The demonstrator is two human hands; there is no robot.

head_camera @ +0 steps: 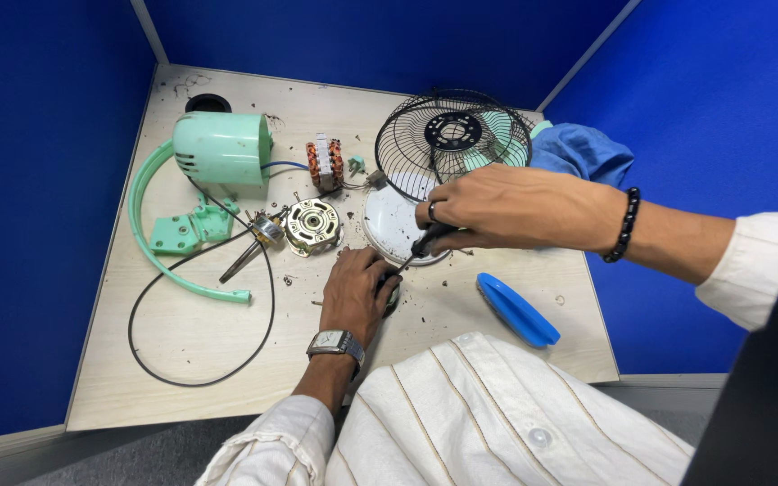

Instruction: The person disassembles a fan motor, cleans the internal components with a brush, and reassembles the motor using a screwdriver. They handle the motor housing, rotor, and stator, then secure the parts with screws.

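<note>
Blue partition walls enclose a pale wooden bench (182, 351). Near its front edge the left hand (357, 292), fingers curled, grips a small dark part (391, 295); the right hand (497, 209) pinches a black-handled screwdriver (416, 250) whose tip meets that part.

- We see deep blue partition walls (38, 180) closing in the workspace on three sides, joined at the corners by pale grey strips.
- We see a light wood-grain desk (182, 351) set into that corner, its surface scuffed and speckled with dark crumbs.
- We notice a round black cable hole (208, 103) near the back left corner.
- We see grey floor (119, 459) below the front edge.
- Even light, no hard shadows.
</note>
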